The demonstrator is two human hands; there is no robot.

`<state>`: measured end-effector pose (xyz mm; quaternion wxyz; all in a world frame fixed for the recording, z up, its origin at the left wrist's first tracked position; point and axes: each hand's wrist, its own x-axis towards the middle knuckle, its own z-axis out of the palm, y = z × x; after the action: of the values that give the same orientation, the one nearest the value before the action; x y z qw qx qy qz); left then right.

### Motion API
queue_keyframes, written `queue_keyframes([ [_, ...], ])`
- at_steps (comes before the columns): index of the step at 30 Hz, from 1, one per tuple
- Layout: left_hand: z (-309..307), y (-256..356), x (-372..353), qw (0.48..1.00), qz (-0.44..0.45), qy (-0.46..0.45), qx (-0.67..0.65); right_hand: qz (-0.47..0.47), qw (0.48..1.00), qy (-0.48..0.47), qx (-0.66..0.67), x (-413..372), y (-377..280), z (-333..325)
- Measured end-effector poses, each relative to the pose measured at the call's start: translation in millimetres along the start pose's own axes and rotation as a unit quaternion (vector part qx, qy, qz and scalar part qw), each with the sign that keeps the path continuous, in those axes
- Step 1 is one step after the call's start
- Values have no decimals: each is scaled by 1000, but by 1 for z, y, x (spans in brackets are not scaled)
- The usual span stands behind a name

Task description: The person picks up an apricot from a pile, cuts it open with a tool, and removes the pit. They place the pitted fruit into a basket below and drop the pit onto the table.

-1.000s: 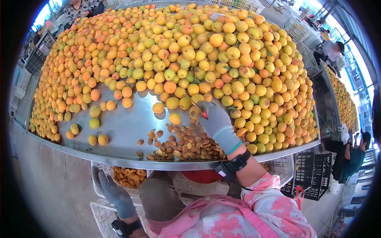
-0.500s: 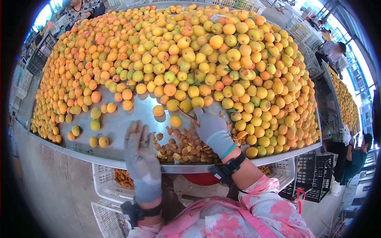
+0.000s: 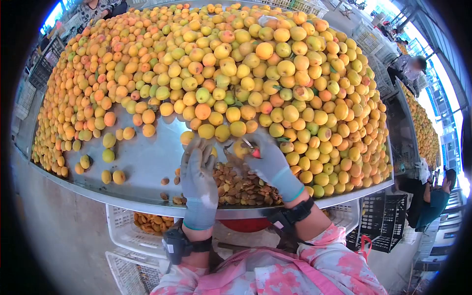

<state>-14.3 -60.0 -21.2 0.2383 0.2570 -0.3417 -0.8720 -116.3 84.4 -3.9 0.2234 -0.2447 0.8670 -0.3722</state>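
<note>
Fruit that looks like apricots [image 3: 265,50] is heaped on a metal table [image 3: 147,162]. My right hand [image 3: 270,160], in a grey glove, is closed round a small red-handled knife [image 3: 255,153]. Its short blade lies by an apricot [image 3: 240,149] at my fingertips; how firmly that fruit is held is hidden. My left hand [image 3: 199,172], gloved too, has its fingers stretched forward and slightly bent beside another apricot [image 3: 214,151], which they partly cover. A pile of brown pits [image 3: 241,187] lies between my wrists and under my right hand.
Below the table edge stands a white crate [image 3: 123,231] with orange fruit pieces [image 3: 152,222], beside a red container [image 3: 246,224]. Black crates [image 3: 388,221] stand at the right. Other people are at the far left and along a second fruit-covered table [image 3: 422,118].
My left hand has moved forward and right, up to the apricot on the table. An apricot now shows at my right fingertips, and the knife's red handle is plainer. The view has shifted slightly.
</note>
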Motion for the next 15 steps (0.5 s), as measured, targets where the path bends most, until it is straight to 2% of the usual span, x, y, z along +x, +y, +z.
queue_keyframes([
  [1,-1,-2,0,1000,-17,6,20,32,989,-12,146,-2,-1,-4],
  [2,-2,-5,-1,1000,-17,8,15,20,961,-12,276,-9,-4,-8],
  [3,-1,-9,-3,997,-60,-43,14,19,962,-13,272,-15,-14,-14],
  [4,1,-11,-5,990,-102,-96,14,57,946,-19,317,-22,-26,-21],
  [5,5,-11,-8,990,-100,-97,11,96,927,-24,362,-27,-31,-23],
  [7,13,-9,-17,969,-140,-205,11,96,921,-18,376,-35,-31,-20],
  [8,13,-12,-19,972,-103,-207,42,96,918,-4,385,-40,-33,-19],
  [9,17,-8,-22,972,-104,-208,40,97,914,11,393,-45,-33,-18],
  [11,25,6,-31,958,-125,-224,126,88,915,10,393,-51,-24,-15],
  [15,16,-5,-25,951,-164,-244,92,90,918,0,386,-60,-33,-18],
])
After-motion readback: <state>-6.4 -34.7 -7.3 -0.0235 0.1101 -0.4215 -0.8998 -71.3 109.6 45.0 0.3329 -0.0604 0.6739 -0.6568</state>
